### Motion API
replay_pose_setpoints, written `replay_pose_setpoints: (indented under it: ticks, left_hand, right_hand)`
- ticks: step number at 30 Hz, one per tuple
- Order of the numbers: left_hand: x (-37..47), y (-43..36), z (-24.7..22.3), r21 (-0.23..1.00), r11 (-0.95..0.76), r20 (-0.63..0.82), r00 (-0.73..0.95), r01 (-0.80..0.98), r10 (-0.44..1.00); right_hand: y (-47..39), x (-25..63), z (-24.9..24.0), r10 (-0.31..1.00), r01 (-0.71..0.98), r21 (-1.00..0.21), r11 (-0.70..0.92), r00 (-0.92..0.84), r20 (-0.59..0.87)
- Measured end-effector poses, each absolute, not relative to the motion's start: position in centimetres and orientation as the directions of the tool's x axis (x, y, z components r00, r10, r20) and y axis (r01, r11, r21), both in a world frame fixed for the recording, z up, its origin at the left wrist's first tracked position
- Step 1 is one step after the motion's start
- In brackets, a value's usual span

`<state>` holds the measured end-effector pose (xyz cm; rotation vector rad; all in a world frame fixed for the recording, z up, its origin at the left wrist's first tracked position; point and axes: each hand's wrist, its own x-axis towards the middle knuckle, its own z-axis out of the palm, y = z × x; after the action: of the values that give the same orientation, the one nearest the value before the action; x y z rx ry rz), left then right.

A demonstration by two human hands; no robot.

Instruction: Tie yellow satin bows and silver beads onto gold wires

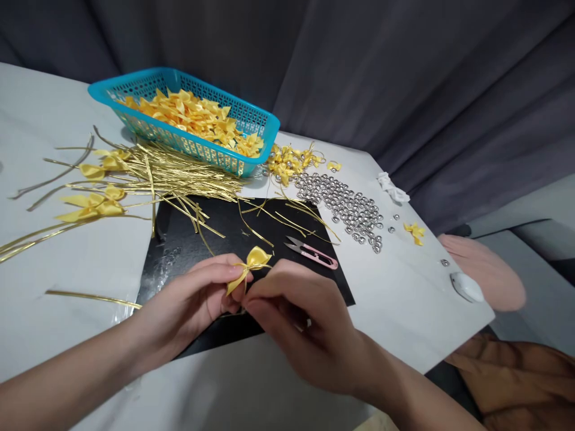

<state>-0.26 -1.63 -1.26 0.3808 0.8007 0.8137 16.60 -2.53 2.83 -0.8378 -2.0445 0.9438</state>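
Between the thumb and fingers of my left hand (202, 293) is a small yellow ribbon bow (257, 257), with a thin gold cord across its middle. My right hand (309, 317) is closed in a pinch just right of and below the bow. What its fingertips hold is hidden, though a bit of gold cord runs toward them. Under both hands lies a black board (215, 224). Pink-handled thread snips (314, 252) rest on it beyond my right hand, blades pointing left.
A blue basket (179, 129) of yellow bows stands at the back. In front of it are many gold cords (179, 173). Silver beads (345, 206) spread to the right, near finished-looking bows (291, 161). A white computer mouse (467, 287) sits by the table's right edge.
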Motion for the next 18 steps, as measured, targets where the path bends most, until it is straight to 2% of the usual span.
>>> replay_pose_setpoints:
  ticks: [3,7,9,14,18]
  left_hand:
    - [-0.31,-1.69,-1.35,0.597,0.66,-0.496,0.437,-0.455,0.75]
    - [-0.23,-1.83,-1.5,0.656,0.643,-0.455,0.472,-0.395,0.755]
    - [-0.17,-1.87,-1.4,0.659,0.639,-0.45,0.473,-0.396,0.758]
    - [-0.18,-1.87,-1.11,0.637,0.633,-0.463,0.439,-0.44,0.77]
    - [-0.17,-1.78,-1.2,0.609,0.627,-0.482,0.401,-0.486,0.779]
  right_hand:
    - [-2.67,16.62,2.43,0.769,0.123,-0.838,0.531,-0.486,0.416]
    - [-2.88,16.74,2.67,0.842,0.01,-0.946,0.323,-0.46,0.283]
    - [-2.75,16.83,3.01,0.839,0.076,-0.942,0.326,-0.482,0.251]
    - [-2.22,16.95,3.22,0.802,0.258,-0.81,0.526,-0.468,0.372]
    - [-2.24,16.97,2.78,0.892,0.32,-0.842,0.435,-0.28,0.355]
